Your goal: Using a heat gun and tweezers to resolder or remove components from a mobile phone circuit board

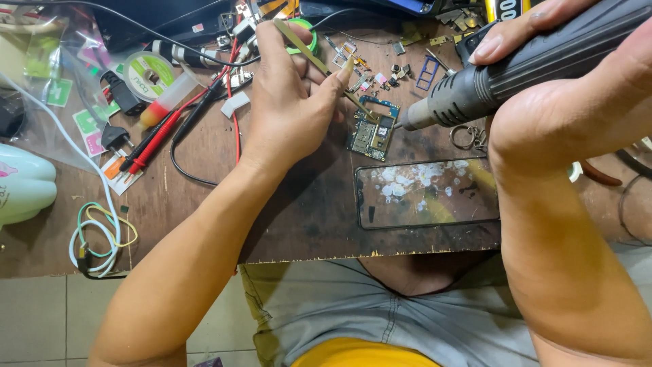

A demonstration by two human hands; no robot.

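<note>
My left hand holds a pair of thin brass-coloured tweezers whose tips touch a small green and blue circuit board lying on the dark wooden bench. My right hand grips a black hot-air gun, its metal nozzle pointing at the board's right edge, almost touching it. A phone with a glossy dark screen lies flat just below the board.
Red and black probe leads, a solder-wick reel, a black plug, tiny metal parts, a blue card tray, coiled wires and a white plastic object crowd the bench. The bench edge runs above my lap.
</note>
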